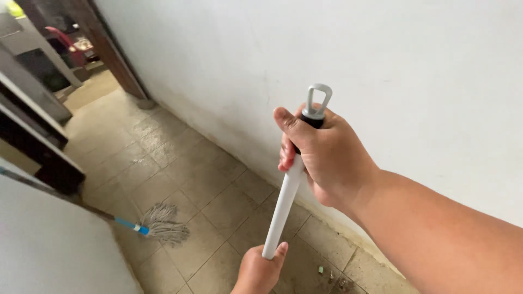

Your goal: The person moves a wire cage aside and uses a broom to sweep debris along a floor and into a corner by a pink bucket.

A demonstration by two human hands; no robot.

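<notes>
The right hand is clenched around the top of a long white pole handle, just below its black grip collar and the pale grey hanging loop that sticks up above the thumb and forefinger. The pole slants down and to the left from that grasp to the left hand, at the bottom edge of the view, which grips the shaft lower down with its thumb lying up along the white tube. The two hands are well apart on the pole, the right one high and nearer the white plaster wall, the left one low and closer to the body. Farther off on the beige tiled floor lies a grey string mop head with a blue collar, its own shaft running away to the left, well apart from both hands. Small bits of debris sit by the wall's foot.
</notes>
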